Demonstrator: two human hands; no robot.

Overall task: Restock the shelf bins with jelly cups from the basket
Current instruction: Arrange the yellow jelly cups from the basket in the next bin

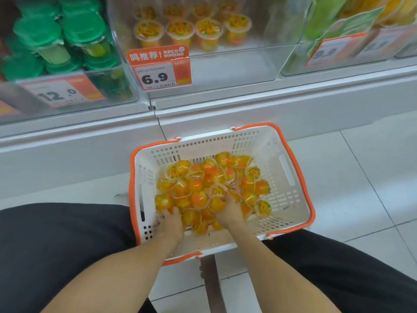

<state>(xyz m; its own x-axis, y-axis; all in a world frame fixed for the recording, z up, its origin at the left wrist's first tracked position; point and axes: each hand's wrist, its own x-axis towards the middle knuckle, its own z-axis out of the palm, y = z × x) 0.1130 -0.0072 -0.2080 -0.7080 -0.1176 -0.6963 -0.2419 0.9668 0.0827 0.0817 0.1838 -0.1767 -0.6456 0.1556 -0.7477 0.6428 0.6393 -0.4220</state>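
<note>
1. On the tiled floor [372, 177], just before the shelf base: a white shopping basket [291, 199] with orange rim, holding a loose pile of orange jelly cups [198, 195].
2. Both hands down in that pile. Left hand [171, 222] at the near left corner, fingers sunk among the cups and hidden; cannot tell whether gripping anything.
3. Right hand [225, 211] near the pile's middle, fingers curled round one jelly cup [216, 203]; fingertips partly covered by neighbouring cups.
4. Above, in the middle clear shelf bin [237, 64]: a row of upright jelly cups [191, 33], a second row behind blurred through the plastic.
5. Clipped to that bin's front: a price tag [159, 75] reading 6.9.
6. To the left, a bin of green-lidded cups [58, 39], cut off by the edge, with a tag [58, 92] reading 12.0.
7. To the right, a bin of green and yellow packets [352, 16], blurred; its tag [327, 51] hard to read.
</note>
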